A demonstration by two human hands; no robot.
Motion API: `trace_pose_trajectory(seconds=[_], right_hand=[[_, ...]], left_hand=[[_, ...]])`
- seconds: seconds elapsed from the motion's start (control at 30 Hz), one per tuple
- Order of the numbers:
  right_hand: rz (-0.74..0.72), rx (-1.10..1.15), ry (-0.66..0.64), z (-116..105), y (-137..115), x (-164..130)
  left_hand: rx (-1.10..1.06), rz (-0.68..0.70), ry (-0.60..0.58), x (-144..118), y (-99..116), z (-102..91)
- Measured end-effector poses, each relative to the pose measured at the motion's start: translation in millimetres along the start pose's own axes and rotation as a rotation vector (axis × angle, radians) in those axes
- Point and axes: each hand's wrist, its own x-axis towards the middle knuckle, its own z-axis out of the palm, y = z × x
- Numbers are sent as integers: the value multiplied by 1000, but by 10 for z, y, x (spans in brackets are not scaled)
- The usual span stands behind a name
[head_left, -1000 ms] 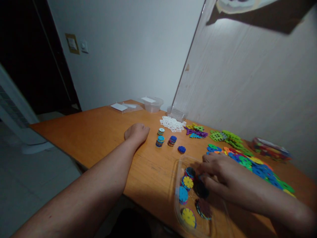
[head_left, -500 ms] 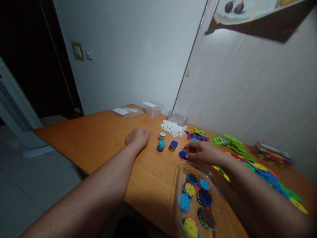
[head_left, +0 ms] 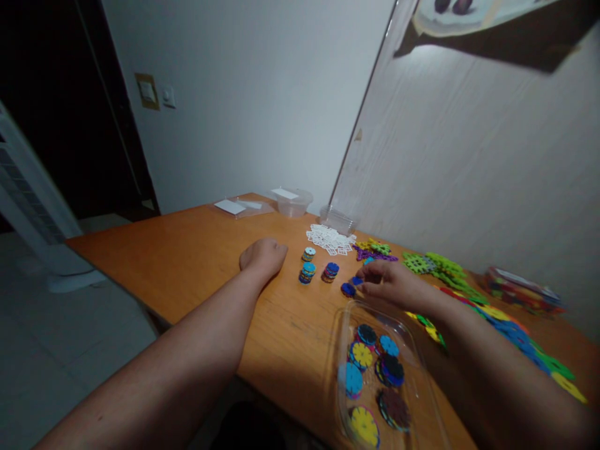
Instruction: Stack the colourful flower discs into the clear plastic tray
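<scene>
Right hand [head_left: 394,284] fingers pinched narrow on blue disc [head_left: 357,281] beside small blue stack [head_left: 347,289]; left hand [head_left: 262,255] fisted on tabletop [head_left: 187,262]. Risk: nudging, toppling neighbouring stacks [head_left: 319,272].

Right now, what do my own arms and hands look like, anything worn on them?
Both arms are bare as far as the picture shows: no sleeves, gloves, watch or bands in view. The left hand and right hand show no rings that can be made out, though the light is dim.
</scene>
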Motion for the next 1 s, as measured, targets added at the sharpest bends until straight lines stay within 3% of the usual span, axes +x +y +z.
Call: trace_pose_trajectory(seconds=[0.2,0.37,0.6,0.77,0.93,1.0], right_hand=[[-214,-99,74,-140,-269,-564],[-237,-209,11,-58,-362,-834],[-194,-222,16,31,-341,-837],[-178,-143,51,-53,-310,-819],[-122,-76,153,-141,-171,-539],[-83,-42,116,-119,-94,-345]], left_hand=[[-3,1,-9,12,6,4],[-2,-3,11,33,-7,31],[10,0,18,33,-11,29],[9,4,6,18,-9,17],[10,-6,14,20,-12,23],[9,3,15,24,-13,29]])
